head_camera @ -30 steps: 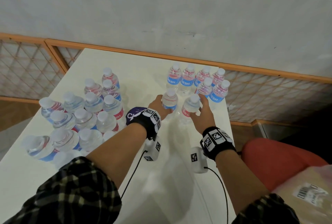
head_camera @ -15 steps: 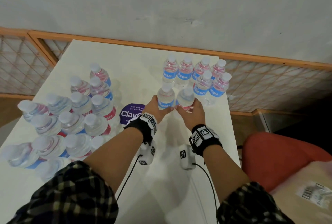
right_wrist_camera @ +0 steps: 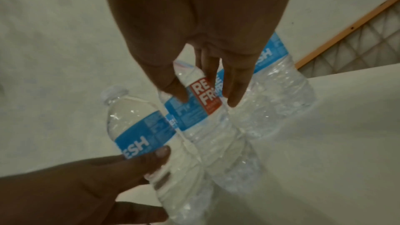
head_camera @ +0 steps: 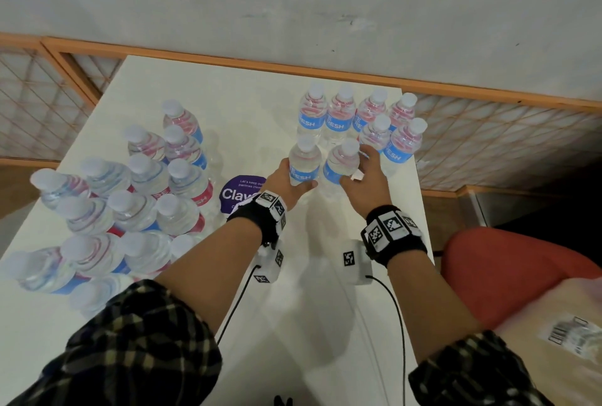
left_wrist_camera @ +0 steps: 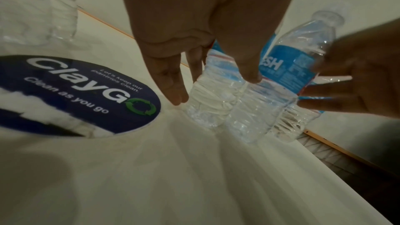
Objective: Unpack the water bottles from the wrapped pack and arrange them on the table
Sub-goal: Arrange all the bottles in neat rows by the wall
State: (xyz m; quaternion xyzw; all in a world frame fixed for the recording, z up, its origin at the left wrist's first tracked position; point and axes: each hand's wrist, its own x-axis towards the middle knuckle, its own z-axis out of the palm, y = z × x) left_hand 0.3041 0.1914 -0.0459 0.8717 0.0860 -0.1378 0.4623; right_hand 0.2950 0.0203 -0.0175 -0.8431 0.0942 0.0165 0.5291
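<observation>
I see the white tabletop (head_camera: 202, 86) with the wrapped pack of bottles (head_camera: 130, 197) on its left side and six unpacked bottles (head_camera: 361, 118) standing far right. Just near of them, my left hand (head_camera: 286, 182) grasps one upright bottle (head_camera: 304, 161); my right hand (head_camera: 368, 182) grasps its neighbour (head_camera: 340, 162). A purple ClayGo sticker (head_camera: 237, 193) lies beside my left wrist.
</observation>
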